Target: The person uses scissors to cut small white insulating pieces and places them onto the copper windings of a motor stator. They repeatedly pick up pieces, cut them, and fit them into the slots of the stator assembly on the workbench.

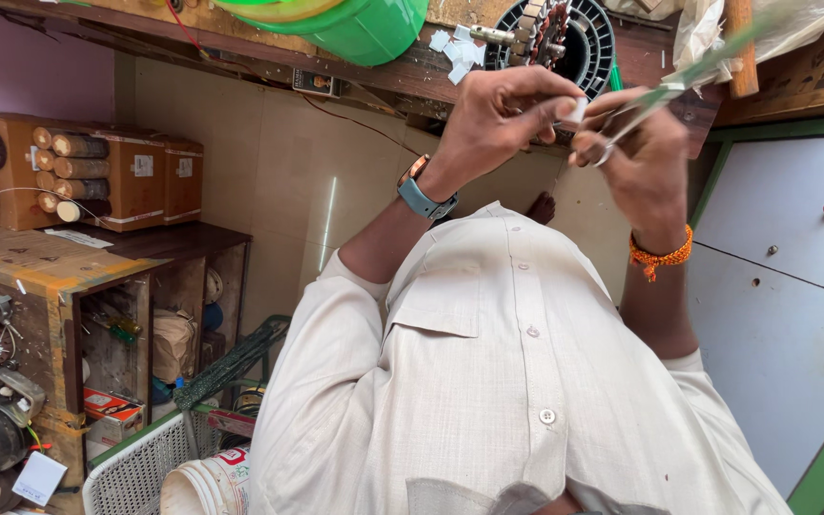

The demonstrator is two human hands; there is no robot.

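As left hand [498, 119] pinches paper [575, 111], right [646, 162] holds scissors [665, 93].

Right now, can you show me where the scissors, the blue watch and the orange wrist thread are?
scissors [643, 107], head view, on the blades near the pivot.
blue watch [423, 195], head view, on the strap around the wrist.
orange wrist thread [662, 256], head view, on the beaded band at the wrist.
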